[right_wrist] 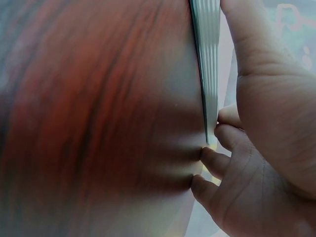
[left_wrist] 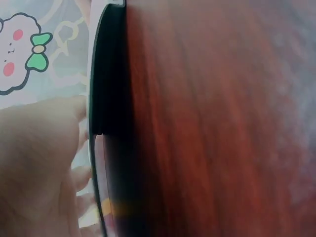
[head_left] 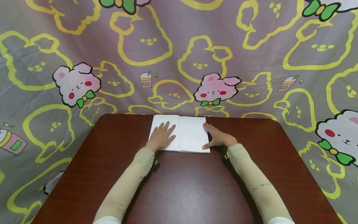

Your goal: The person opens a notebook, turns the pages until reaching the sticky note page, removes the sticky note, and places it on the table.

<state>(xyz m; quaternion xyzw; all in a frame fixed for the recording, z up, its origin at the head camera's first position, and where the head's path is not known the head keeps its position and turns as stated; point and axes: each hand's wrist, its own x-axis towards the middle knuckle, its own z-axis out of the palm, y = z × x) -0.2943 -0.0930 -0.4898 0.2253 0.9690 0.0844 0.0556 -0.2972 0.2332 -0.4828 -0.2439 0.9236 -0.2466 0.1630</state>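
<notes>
An open book (head_left: 192, 134) with white pages lies near the far edge of the table. My left hand (head_left: 161, 137) rests on its left page, fingers spread. Beside the right page, my right hand (head_left: 220, 137) touches the edge, its thumb near the lower corner and its fingers farther up. In the right wrist view, the page stack (right_wrist: 211, 64) shows edge-on, with some fingertips of the right hand (right_wrist: 256, 133) on the tabletop beside it. The left wrist view shows the dark edge of the book (left_wrist: 106, 74) next to the left hand (left_wrist: 39, 163).
The dark red-brown wooden table (head_left: 184, 193) has rounded far corners. Behind it hangs a grey curtain (head_left: 167, 28) with yellow outlines and cartoon rabbits, close to the table's far edge. A small dark device (head_left: 155, 164) sits at the left wrist, another (head_left: 225, 158) at the right.
</notes>
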